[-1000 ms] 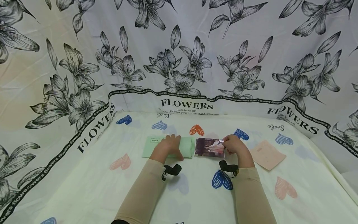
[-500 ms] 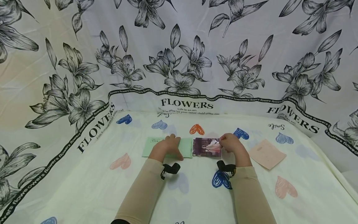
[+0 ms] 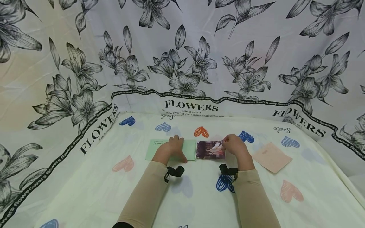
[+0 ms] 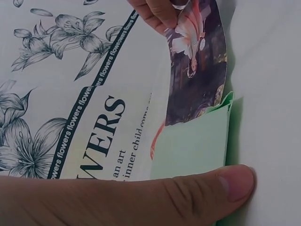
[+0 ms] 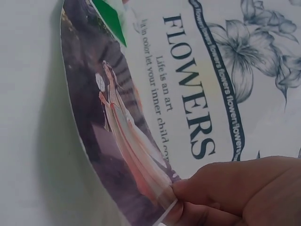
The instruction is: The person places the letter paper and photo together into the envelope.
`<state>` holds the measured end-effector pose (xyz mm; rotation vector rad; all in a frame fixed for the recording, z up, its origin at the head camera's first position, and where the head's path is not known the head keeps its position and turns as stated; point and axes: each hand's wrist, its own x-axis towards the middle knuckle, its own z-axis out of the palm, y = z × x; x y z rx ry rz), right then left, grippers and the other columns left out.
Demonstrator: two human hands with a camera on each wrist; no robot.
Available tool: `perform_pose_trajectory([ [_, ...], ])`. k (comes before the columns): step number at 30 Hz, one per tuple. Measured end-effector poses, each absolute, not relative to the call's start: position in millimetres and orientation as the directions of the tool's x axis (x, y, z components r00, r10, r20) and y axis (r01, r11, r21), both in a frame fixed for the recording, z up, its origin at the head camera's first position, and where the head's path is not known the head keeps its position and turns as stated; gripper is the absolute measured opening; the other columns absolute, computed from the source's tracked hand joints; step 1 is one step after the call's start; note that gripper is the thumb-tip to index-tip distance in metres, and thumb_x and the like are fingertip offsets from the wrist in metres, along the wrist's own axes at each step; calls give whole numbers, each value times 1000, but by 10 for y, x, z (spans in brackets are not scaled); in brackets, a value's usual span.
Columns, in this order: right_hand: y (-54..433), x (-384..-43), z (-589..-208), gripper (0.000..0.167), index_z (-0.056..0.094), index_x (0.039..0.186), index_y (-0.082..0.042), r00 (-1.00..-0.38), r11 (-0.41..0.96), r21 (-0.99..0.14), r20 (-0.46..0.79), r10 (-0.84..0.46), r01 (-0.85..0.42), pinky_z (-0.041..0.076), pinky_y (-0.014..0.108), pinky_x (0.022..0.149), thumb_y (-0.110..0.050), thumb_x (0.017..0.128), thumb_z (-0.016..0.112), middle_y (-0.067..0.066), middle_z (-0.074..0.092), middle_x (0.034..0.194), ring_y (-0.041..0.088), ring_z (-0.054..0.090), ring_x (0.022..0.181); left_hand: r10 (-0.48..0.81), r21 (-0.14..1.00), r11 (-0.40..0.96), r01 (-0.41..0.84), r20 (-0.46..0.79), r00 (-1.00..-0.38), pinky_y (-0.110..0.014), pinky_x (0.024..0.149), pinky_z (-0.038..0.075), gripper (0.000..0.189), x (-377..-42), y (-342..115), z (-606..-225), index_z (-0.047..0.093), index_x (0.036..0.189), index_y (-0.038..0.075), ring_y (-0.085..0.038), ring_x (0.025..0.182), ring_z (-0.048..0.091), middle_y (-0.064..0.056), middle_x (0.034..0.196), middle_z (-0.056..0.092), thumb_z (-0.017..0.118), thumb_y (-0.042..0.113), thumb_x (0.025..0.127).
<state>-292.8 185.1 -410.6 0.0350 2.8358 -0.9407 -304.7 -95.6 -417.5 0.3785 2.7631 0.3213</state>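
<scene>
A pale green envelope (image 3: pixel 189 148) lies flat near the middle of the cloth. My left hand (image 3: pixel 170 148) presses on top of it, fingers toward the far edge and the straight thumb (image 4: pixel 207 193) across the near edge. At the envelope's right end is a dark purple photo print (image 3: pixel 210 150) of a figure in a pale pink gown. In the left wrist view, the print's end meets the envelope's mouth, whose edge is slightly crumpled. My right hand (image 3: pixel 235 147) pinches the print's far right corner between thumb and finger, and the print (image 5: pixel 91 113) bows a little.
A pink square of paper (image 3: pixel 272 157) lies turned on the cloth, right of my right hand. The heart-printed cloth (image 3: pixel 199 196) covers the surface. A white curtain (image 3: pixel 182 72) with black lily prints stands behind it and along the sides.
My right hand has shifted slightly left with the photo print, bringing its left end up to the envelope's mouth. The left hand and the envelope stay in place.
</scene>
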Motion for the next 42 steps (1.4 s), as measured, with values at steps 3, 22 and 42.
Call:
perform_pose_trajectory([
  [3,1818,-2949,-4120,30,64,119,6,-992,798,-599,-127,-13,67,49,45,76,-16,100,59,17,67,102,31,59,90,293,264,940,217,-293,-910,-50,98,47,100,-3051,-948,-4176,47,149,5,-32,119,44,-17,138,44,93,46,71],
  [22,1763,-2985,-4074,31,59,126,7,-996,744,-663,-73,42,80,50,36,63,-14,103,52,18,69,101,21,67,69,324,265,931,250,-294,-899,-50,101,45,103,-3063,-971,-4132,42,154,5,-33,126,42,-19,143,40,92,46,73],
  [42,1800,-2959,-4081,22,62,118,7,-973,701,-704,-220,-70,109,57,37,66,-7,101,56,15,68,89,21,63,64,315,275,932,235,-300,-900,-50,102,45,104,-3075,-974,-4191,42,154,7,-31,123,42,-18,142,41,92,47,73],
])
